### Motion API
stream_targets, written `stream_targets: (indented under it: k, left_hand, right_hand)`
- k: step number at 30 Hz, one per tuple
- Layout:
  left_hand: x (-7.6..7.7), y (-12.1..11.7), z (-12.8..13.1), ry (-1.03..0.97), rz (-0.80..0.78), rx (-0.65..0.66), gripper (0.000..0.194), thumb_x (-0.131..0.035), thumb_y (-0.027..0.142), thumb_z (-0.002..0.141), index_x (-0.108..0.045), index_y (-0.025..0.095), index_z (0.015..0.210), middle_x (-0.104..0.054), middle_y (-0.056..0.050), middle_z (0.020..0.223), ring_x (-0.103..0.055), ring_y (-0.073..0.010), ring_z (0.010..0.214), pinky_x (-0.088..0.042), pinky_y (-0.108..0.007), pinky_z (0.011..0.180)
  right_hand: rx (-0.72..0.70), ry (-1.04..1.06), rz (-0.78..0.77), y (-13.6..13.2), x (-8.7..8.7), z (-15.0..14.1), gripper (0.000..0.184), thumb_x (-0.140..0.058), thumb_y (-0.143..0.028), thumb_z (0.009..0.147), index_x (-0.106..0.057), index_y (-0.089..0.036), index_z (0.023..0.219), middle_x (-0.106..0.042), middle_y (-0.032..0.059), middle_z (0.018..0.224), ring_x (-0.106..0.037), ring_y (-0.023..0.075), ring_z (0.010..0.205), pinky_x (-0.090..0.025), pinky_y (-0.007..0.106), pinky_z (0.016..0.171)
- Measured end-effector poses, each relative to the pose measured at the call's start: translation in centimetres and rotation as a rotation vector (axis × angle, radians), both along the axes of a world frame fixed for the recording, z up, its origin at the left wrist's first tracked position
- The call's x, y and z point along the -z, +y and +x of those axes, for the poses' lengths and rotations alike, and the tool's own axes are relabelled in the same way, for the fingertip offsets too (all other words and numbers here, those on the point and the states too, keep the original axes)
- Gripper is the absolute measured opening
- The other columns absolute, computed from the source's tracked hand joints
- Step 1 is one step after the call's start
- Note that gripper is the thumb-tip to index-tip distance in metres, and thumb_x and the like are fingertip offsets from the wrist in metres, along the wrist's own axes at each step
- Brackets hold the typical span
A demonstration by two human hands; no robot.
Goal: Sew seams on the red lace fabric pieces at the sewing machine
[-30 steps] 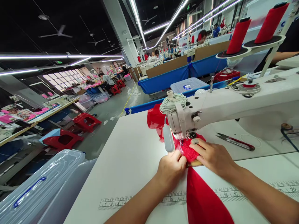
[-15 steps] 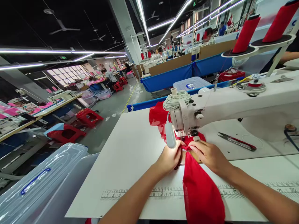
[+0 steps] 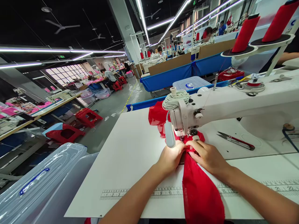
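Red fabric (image 3: 201,189) runs from the table's front edge up under the needle area of a white sewing machine (image 3: 224,105), and more of it lies bunched behind the machine head. My left hand (image 3: 171,155) is closed on the fabric just in front of the needle, beside the small grey lamp (image 3: 169,134). Close by on the other side, my right hand (image 3: 206,155) pinches the same fabric, its fingertips almost meeting the left ones. The hands and the machine head hide the presser foot and the exact stitching spot.
Thread snips (image 3: 235,140) lie right of my right hand on the machine bed. A printed ruler (image 3: 112,194) marks the white table (image 3: 130,149). Red thread cones (image 3: 246,34) stand upper right. A lidded plastic box (image 3: 46,177) sits at the left; people work farther back.
My fingers have drawn closer together on the fabric, and the strip in front has come up between them, covering the tan patch of the machine bed. The view has shifted slightly.
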State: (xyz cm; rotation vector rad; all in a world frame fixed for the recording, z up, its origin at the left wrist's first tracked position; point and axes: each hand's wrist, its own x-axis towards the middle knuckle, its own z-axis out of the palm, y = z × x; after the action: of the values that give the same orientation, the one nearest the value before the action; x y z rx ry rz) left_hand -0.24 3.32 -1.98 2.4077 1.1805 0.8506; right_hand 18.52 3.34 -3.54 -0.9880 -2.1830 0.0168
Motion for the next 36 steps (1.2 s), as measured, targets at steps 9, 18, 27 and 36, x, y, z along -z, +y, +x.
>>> stream_targets:
  k: [9, 18, 27, 36]
  left_hand:
    - [-0.5, -0.1, -0.3, -0.016, 0.0, -0.033, 0.02, -0.04, 0.01, 0.086, -0.057, 0.019, 0.092, -0.062, -0.002, 0.086, -0.059, -0.0158, 0.079, -0.05, -0.028, 0.072]
    - [0.1, -0.3, 0.6, -0.062, 0.046, -0.087, 0.011, -0.052, 0.022, 0.089, -0.054, 0.019, 0.079, -0.059, -0.003, 0.084, -0.055, -0.0172, 0.078, -0.05, -0.031, 0.072]
    - [-0.6, 0.3, -0.4, -0.019, 0.066, -0.008, 0.022, -0.04, 0.012, 0.092, -0.061, 0.019, 0.089, -0.063, -0.002, 0.083, -0.058, -0.0162, 0.079, -0.05, -0.029, 0.075]
    - [-0.6, -0.3, 0.3, -0.032, 0.094, -0.099, 0.005, -0.057, 0.019, 0.086, -0.058, 0.019, 0.091, -0.064, -0.002, 0.087, -0.06, -0.0171, 0.079, -0.051, -0.028, 0.071]
  right_hand:
    - [0.012, 0.148, -0.193, 0.1, -0.5, 0.0, 0.02, -0.041, -0.023, 0.095, -0.06, -0.023, 0.089, -0.069, 0.0024, 0.084, -0.067, 0.0161, 0.073, -0.052, 0.026, 0.063]
    - [-0.045, 0.13, -0.108, -0.3, -0.9, -0.1, 0.02, -0.041, -0.022, 0.097, -0.061, -0.023, 0.093, -0.066, 0.0002, 0.078, -0.062, 0.0131, 0.064, -0.047, 0.023, 0.057]
    - [-0.025, 0.161, -0.1, -0.2, -0.7, 0.0, 0.021, -0.041, -0.023, 0.097, -0.061, -0.023, 0.094, -0.066, 0.001, 0.077, -0.064, 0.0147, 0.066, -0.048, 0.025, 0.059]
    - [-0.072, 0.184, -0.155, -0.3, -1.0, 0.0, 0.021, -0.04, -0.023, 0.096, -0.061, -0.023, 0.093, -0.066, 0.0027, 0.079, -0.064, 0.0153, 0.067, -0.05, 0.026, 0.061]
